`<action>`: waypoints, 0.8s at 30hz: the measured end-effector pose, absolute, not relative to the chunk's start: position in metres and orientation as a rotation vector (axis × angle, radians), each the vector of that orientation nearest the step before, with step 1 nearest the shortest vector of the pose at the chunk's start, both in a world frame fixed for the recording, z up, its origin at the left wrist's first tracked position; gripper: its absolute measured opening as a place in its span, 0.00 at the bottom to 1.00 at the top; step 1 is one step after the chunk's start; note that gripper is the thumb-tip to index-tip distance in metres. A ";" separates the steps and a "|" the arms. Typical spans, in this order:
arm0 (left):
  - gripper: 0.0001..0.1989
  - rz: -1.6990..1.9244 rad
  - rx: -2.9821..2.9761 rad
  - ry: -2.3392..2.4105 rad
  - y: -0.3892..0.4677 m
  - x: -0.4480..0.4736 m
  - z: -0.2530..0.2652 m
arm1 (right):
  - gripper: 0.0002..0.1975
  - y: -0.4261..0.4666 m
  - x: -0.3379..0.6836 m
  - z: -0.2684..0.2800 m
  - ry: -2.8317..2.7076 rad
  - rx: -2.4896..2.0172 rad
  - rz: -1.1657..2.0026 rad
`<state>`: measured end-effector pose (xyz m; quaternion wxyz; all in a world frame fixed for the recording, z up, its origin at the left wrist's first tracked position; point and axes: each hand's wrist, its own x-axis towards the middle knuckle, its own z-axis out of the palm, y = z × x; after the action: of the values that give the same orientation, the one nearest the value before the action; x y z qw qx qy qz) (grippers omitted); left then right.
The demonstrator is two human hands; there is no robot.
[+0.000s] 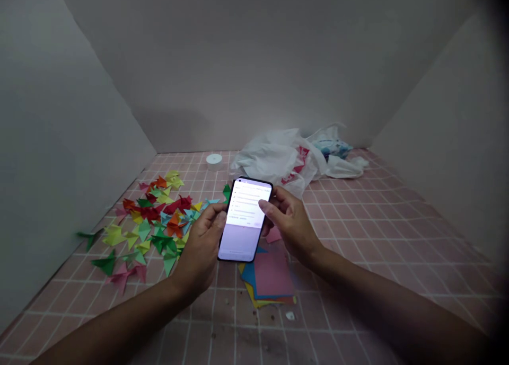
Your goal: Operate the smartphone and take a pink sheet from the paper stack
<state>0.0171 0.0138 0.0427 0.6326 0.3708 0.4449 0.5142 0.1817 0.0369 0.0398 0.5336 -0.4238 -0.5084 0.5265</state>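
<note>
Between my two hands is a smartphone (243, 222), held upright with its screen lit and showing lines of text too small to read. My left hand (202, 246) grips its left edge, the thumb lying along the side. On the right edge, my right hand (292, 222) has its fingers behind the phone and its thumb over the screen. Below and partly behind the phone lies a stack of coloured paper squares (274, 275), pink on top with blue, yellow and orange beneath. Many folded paper cranes (163, 243) in several colours are spread to the left of my left hand.
A white plastic bag (274, 153) with red print lies crumpled near the back wall. Beside it sits a blue-and-white package (332, 148). A round white object (214, 161) stands at the back. A small white scrap (290, 315) lies on the grid-patterned pink surface (377, 238).
</note>
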 end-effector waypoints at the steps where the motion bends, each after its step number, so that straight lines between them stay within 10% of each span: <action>1: 0.12 1.174 0.853 1.022 0.014 0.017 0.042 | 0.11 0.037 0.182 0.039 -1.213 -1.009 1.256; 24: 0.11 1.226 0.708 1.069 0.025 0.012 0.051 | 0.15 0.038 0.182 0.040 -1.255 -0.967 1.403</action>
<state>0.0124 0.0248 0.0512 0.6318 0.3093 0.4670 0.5358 0.1819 0.0382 0.0401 0.4903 -0.3980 -0.5169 0.5779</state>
